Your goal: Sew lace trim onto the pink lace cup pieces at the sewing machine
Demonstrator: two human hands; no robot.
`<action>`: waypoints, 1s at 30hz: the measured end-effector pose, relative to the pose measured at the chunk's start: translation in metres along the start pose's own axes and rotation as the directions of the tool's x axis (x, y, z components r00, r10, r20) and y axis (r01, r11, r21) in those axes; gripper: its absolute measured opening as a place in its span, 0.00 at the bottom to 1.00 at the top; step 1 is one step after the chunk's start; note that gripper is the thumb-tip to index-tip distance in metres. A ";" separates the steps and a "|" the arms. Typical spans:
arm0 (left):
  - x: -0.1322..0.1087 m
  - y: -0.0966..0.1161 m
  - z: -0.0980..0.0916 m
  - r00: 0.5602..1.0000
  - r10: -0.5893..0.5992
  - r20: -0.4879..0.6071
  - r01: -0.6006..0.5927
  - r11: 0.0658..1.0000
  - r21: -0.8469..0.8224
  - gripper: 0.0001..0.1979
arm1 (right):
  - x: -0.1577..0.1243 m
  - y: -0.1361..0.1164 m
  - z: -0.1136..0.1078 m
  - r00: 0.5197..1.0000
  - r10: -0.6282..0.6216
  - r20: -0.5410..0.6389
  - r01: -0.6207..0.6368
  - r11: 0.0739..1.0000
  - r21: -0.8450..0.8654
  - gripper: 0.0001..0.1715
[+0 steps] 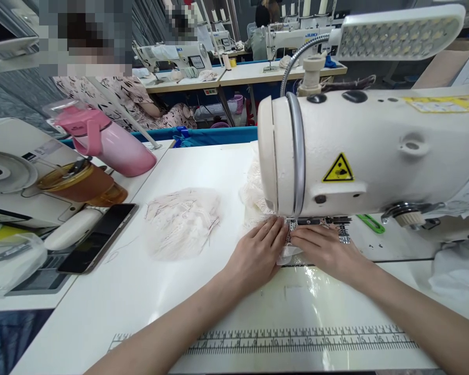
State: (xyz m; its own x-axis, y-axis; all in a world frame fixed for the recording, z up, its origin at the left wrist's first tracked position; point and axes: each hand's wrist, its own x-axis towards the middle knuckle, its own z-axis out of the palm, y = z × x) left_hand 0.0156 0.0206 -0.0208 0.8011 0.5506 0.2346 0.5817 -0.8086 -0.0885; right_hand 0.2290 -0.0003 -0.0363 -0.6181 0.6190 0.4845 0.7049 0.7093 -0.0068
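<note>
My left hand [258, 252] lies flat on a small piece of pale lace fabric [287, 254] at the presser foot [293, 225] of a white sewing machine [359, 151], fingers stretched toward the needle. My right hand [323, 247] rests flat just right of it, fingertips pressing the same fabric by the foot. More cream lace [254, 195] bunches behind the machine head. A pile of pale lace pieces [182, 221] lies to the left of my hands.
A black phone [97, 237], a pink bottle [109, 143] and a brown cup [84, 182] sit at the left. A ruler strip [297, 341] runs along the table's near edge. An LED lamp [398, 31] hangs above the machine. Other people sew at tables behind.
</note>
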 end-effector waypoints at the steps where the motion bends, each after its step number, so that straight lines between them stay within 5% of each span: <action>1: 0.000 0.001 0.000 1.000 -0.004 -0.006 0.004 1.000 -0.005 0.22 | 0.000 0.000 0.000 1.000 0.002 -0.005 -0.002 1.000 -0.002 0.16; 12: -0.002 0.005 -0.001 1.000 -0.012 -0.010 0.013 0.999 0.032 0.21 | 0.005 0.000 -0.012 0.995 0.009 -0.098 -0.032 0.972 -0.234 0.13; 30: 0.003 0.001 -0.001 0.997 -0.030 -0.076 0.034 0.999 0.043 0.21 | -0.002 0.007 0.000 0.981 0.162 -0.107 -0.157 0.986 0.056 0.19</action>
State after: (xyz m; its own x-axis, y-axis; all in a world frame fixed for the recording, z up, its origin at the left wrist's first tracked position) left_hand 0.0185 0.0208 -0.0191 0.7702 0.5576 0.3097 0.6137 -0.7801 -0.1218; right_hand 0.2353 0.0040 -0.0374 -0.4548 0.6861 0.5678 0.7727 0.6210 -0.1315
